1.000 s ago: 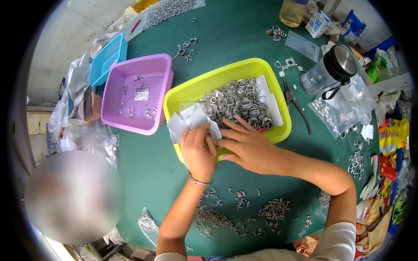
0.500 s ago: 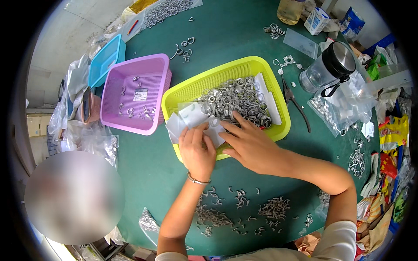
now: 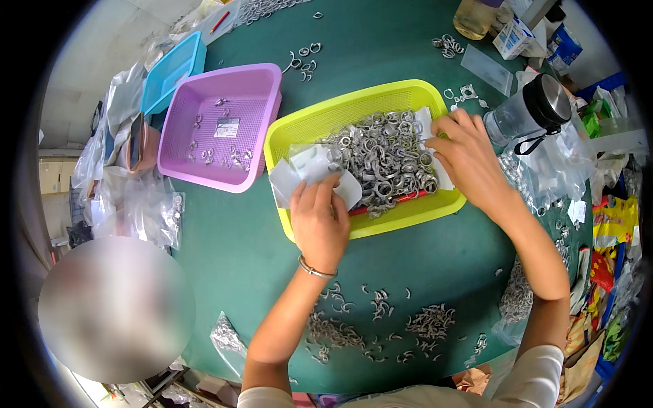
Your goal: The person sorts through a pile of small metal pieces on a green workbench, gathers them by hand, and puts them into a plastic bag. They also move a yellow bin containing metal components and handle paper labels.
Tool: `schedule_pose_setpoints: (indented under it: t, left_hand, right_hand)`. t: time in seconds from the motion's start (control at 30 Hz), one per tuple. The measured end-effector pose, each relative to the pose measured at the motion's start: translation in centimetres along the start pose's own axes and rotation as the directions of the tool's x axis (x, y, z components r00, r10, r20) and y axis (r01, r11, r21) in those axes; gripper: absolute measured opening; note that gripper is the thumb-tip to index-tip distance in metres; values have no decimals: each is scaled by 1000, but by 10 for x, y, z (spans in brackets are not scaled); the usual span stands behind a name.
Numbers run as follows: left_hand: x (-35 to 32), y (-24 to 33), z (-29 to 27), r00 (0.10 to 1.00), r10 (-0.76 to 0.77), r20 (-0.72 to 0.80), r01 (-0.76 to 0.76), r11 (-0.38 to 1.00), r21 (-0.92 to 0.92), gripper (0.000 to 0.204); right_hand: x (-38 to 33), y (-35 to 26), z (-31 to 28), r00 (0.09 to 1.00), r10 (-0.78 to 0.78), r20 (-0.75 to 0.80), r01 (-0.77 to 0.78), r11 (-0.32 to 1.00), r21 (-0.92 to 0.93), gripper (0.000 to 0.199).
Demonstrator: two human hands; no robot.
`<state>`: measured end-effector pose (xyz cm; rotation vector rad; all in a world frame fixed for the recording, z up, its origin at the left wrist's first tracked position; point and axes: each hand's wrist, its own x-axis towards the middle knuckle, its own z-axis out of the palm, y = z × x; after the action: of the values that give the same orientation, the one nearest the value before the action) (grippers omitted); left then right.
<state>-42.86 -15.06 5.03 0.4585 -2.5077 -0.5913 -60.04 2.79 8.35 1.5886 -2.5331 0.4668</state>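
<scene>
Head view, left hand (image 3: pixel 320 221) clamped on clear bag (image 3: pixel 314 166), right hand (image 3: pixel 469 160) fingers loosely apart at yellow basket (image 3: pixel 408 214) rim, fingertips hidden.

Three plastic mesh baskets sit on the green table: one yellow basket (image 3: pixel 401 211) at centre, one purple basket (image 3: pixel 221 129) to its left, and one blue basket (image 3: pixel 170 68) at upper left. Two hands show: left hand (image 3: pixel 320 224) and right hand (image 3: pixel 469 160). One clear jug with a black lid (image 3: pixel 534 109) stands at upper right. The metal rings (image 3: pixel 381 156) are too many to count.
</scene>
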Motion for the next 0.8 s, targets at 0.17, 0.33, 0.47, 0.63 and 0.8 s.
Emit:
schedule_pose_setpoints:
  t: [0.17,0.33,0.47,0.63,0.8]
  left_hand:
    - [-1,-1,0,1000,11,-12,-11,1000,6,22]
    - [-3,-4,1,1000,10,-26,-11,1000,-13,25]
    - [-3,-4,1,999,18,-36,-18,1000,-11,26]
    - [-3,-3,0,999,18,-43,-18,1000,-3,27]
    - [-4,-5,1,1000,7,-21,-7,1000,5,26]
  right_hand:
    - [23,2,18,981,-117,157,163,932,-325,7]
    - [24,10,18,994,-104,20,105,985,-139,7]
    - [21,10,-2,989,149,-9,-141,950,278,7]
    - [14,11,-9,912,345,221,-395,600,696,11]
    - [12,6,-12,855,372,361,-468,253,847,13]
